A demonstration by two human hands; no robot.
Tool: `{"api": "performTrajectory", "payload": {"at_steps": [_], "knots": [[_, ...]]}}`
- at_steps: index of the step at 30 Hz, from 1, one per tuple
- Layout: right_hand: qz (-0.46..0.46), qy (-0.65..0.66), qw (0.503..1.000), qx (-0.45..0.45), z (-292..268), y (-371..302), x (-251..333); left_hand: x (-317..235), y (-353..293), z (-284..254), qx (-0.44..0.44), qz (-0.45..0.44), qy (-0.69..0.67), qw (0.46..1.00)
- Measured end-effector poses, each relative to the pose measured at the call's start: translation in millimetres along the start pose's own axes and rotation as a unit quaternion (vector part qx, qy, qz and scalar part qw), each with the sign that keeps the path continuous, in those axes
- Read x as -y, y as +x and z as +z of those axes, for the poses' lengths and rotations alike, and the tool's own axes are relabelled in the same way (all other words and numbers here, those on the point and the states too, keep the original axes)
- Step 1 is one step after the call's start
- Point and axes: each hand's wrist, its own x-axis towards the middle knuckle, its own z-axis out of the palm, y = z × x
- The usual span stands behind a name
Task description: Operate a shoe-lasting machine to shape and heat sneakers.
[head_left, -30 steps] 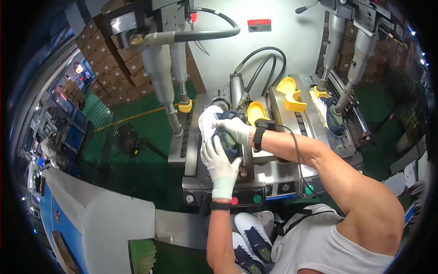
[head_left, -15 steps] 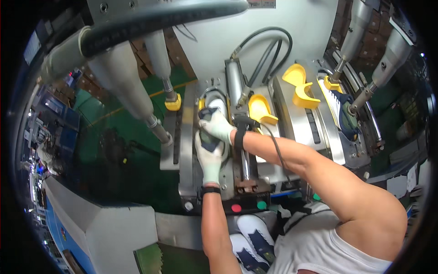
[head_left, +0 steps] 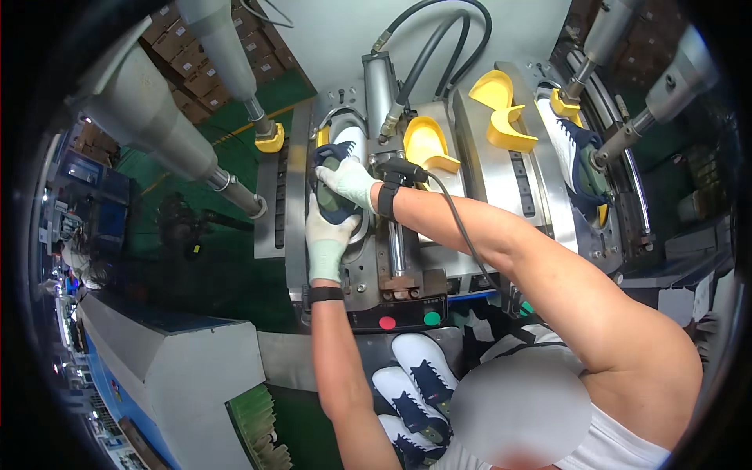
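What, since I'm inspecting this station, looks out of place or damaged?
Perhaps the yellow cups: they seem loose on the plates right of the held shoe, while a similar pad caps a rod. No spill or damage shows.

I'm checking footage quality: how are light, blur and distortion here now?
In the head view, the fisheye bends straight edges and blackens the corners; a blurred grey oval hides part of the white shirt; the floor at left is dark; the held shoe reads clearly.

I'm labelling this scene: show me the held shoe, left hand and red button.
Held shoe [head_left: 338,152]: head view, its navy upper.
Left hand [head_left: 327,230]: head view, back of the glove.
Red button [head_left: 387,323]: head view, its face.
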Motion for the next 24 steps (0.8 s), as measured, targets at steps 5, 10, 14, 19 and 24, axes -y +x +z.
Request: {"api": "performTrajectory", "payload": {"at_steps": [5, 10, 14, 19, 24], "knots": [[0.002, 0.046, 0.996, 0.079, -30.4, -33.9, 10.2, -14.3, -26.1, 16.1, -0.097, -0.035, 0.124, 0.987], [0.114, -0.008, 0.993, 0.005, -13.3, -49.1, 61.2, -8.7, 4.7, -22.7, 0.058, 0.015, -0.019, 0.998], [0.036, -0.029, 0.998, 0.053, -10.4, -34.7, 3.1, 22.1, -29.0, 29.1, -0.088, 0.046, 0.102, 0.99], [0.023, -0.249, 0.968, 0.015, 7.8, -41.6, 45.5, 32.7, -4.2, 5.1, 0.052, -0.052, 0.035, 0.997], [0.009, -0.222, 0.975, -0.03, 17.6, -53.2, 16.8, 22.8, -40.5, 13.7, -0.041, -0.012, 0.098, 0.994]]}}
